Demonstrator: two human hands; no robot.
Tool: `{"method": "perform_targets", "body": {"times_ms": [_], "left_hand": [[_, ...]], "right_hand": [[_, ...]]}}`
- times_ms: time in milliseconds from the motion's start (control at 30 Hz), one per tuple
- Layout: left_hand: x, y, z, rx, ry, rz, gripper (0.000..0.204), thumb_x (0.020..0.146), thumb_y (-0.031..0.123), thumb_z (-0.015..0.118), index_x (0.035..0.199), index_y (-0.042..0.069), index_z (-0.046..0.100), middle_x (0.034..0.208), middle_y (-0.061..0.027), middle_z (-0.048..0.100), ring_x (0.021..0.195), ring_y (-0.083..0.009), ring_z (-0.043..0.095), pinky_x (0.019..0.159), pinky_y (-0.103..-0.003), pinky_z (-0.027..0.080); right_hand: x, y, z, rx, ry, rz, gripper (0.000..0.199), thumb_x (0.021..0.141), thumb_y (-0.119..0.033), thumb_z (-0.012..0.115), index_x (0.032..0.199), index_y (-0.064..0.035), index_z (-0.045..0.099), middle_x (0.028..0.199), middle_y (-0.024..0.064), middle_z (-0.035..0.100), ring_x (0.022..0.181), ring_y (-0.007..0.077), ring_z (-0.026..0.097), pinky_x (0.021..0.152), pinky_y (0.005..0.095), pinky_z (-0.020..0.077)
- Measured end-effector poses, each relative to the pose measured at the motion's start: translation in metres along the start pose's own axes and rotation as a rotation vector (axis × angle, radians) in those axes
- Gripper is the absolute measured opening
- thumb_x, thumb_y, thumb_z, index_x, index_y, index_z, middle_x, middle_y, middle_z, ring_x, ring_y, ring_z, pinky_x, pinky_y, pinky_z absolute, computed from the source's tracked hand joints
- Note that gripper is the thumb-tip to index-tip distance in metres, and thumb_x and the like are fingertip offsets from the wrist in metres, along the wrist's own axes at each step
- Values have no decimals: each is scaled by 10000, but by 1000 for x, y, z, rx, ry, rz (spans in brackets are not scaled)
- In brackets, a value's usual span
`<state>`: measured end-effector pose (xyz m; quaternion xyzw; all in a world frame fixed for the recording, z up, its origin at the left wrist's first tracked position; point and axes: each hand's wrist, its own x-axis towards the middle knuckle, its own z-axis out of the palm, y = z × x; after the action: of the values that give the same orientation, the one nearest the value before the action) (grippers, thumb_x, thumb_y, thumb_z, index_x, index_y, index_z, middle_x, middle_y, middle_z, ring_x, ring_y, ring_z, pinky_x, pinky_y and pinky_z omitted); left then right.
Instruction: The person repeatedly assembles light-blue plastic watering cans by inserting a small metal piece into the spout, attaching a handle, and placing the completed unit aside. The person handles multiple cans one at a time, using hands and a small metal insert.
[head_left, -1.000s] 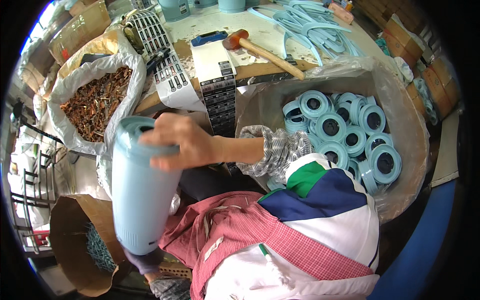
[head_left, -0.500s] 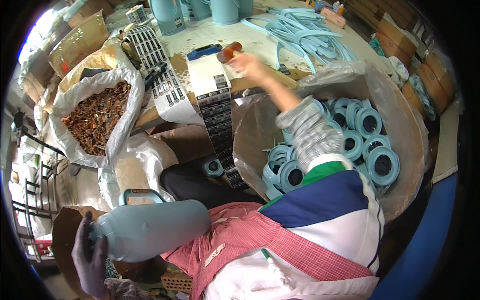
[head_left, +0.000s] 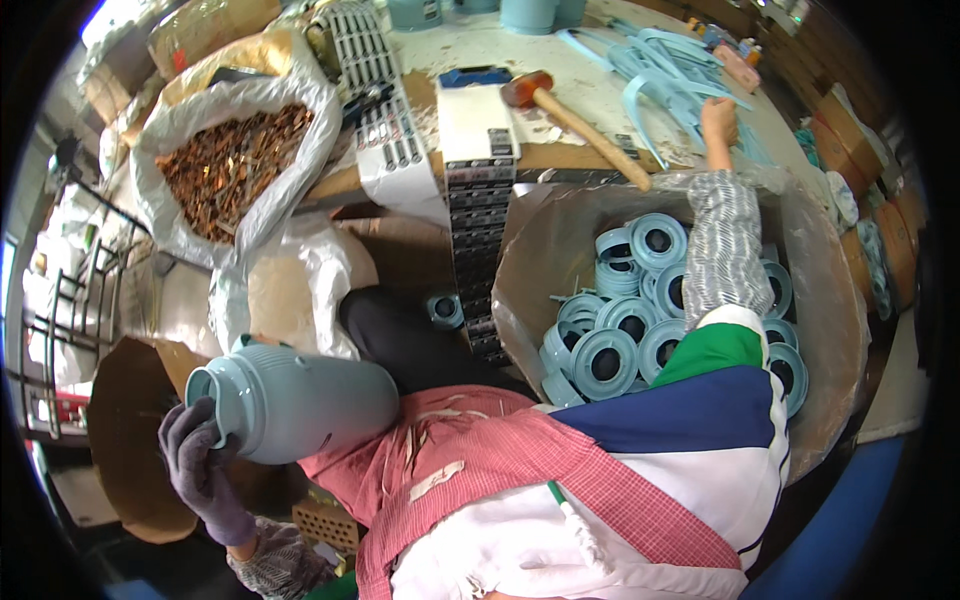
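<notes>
A light-blue plastic jug body (head_left: pixel 310 405) lies on its side across my lap, its open mouth facing left. My gloved left hand (head_left: pixel 205 465) grips the mouth's rim, fingers curled at the lip. My bare right hand (head_left: pixel 718 122) reaches over the table to a heap of light-blue plastic strips (head_left: pixel 665 70). Its fingers are closed at the heap's near side, around what looks like one strip. A mallet (head_left: pixel 575 118) with a reddish-brown head and wooden handle lies left of that hand, its handle end past the table edge.
A lined box (head_left: pixel 515 275) of blue rings stands below my right arm. Left of it, a label strip (head_left: pixel 478 230) hangs off the table (head_left: pixel 560 60). A white sack (head_left: pixel 320 135) of brown scraps stands at left; blue jugs (head_left: pixel 530 15) stand at the back.
My right hand has left the mallet and moved right to the strips. The jug has turned on my lap; its mouth now shows and its handle is mostly hidden. The view has shifted.
</notes>
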<state>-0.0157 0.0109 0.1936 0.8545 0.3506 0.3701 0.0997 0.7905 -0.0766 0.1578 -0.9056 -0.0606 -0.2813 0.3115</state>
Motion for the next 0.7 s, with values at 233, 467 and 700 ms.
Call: {"method": "perform_targets", "body": {"times_ms": [233, 467, 700], "left_hand": [[-21, 50, 19, 89, -131, 80, 269, 572, 131, 732, 827, 86, 658, 868, -63, 641, 935, -330, 528, 805, -440, 435], [-18, 36, 11, -905, -141, -130, 257, 737, 37, 670, 986, -23, 662, 1117, -201, 586, 986, -289, 601, 815, -398, 477], [80, 4, 72, -433, -196, -208, 440, 822, 82, 661, 1239, -8, 555, 1349, -131, 504, 1229, -220, 490, 1043, -365, 355]], "right_hand": [[-53, -37, -8, 832, 290, -383, 411, 869, -442, 619, 922, -43, 700, 775, 110, 693, 695, 237, 654, 643, 353, 487], [-117, -70, 79, 329, 98, -527, 329, 903, -411, 559, 962, -97, 638, 754, 168, 665, 698, 378, 625, 611, 447, 468], [-250, -175, -19, 1427, -433, -498, 353, 948, -412, 549, 759, -119, 497, 630, -52, 476, 562, 32, 408, 515, 195, 323]]}}
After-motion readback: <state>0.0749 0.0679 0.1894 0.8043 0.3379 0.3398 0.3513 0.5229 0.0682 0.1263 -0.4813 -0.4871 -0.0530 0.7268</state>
